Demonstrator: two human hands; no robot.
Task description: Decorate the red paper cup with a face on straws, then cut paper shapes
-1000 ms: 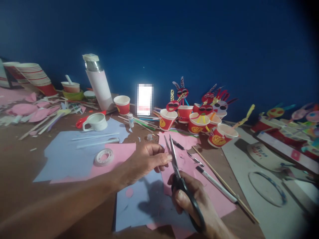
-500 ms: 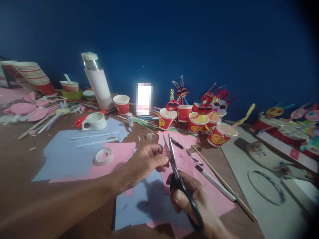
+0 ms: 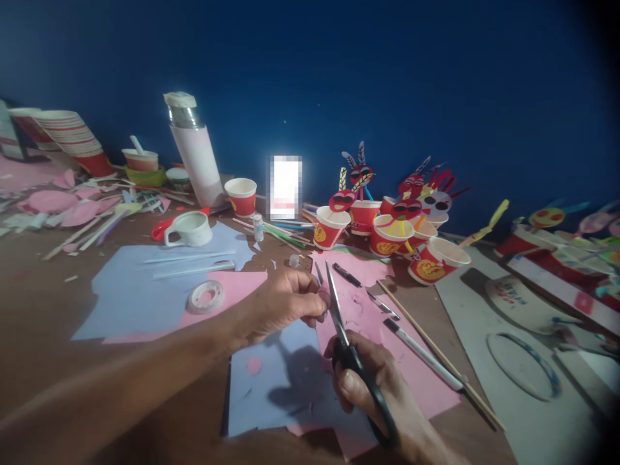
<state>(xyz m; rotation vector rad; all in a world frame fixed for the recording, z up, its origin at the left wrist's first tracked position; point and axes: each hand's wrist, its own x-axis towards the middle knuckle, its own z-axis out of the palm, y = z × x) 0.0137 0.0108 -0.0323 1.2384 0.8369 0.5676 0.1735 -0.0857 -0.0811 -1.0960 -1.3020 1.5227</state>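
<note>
Between the thumb and fingers of my left hand is a small piece of pink paper, mostly hidden by the fingertips. My right hand is wrapped round the black handles of a pair of scissors. Their blades point away from me, spread apart, right beside the pink piece. Below the hands lie blue paper with a small pink oval cutout on it, and pink paper. A black pen and a white marker rest to the right of the blades.
Several red paper cups with paper-faced figures stand at the back right. Further left are a white thermos, a white mug, a tape roll and stacked cups. A wooden stick lies on the right.
The view has shifted a little, so the table things sit slightly further right and higher. Both hands keep nearly the same pose, and the scissor blades remain apart.
</note>
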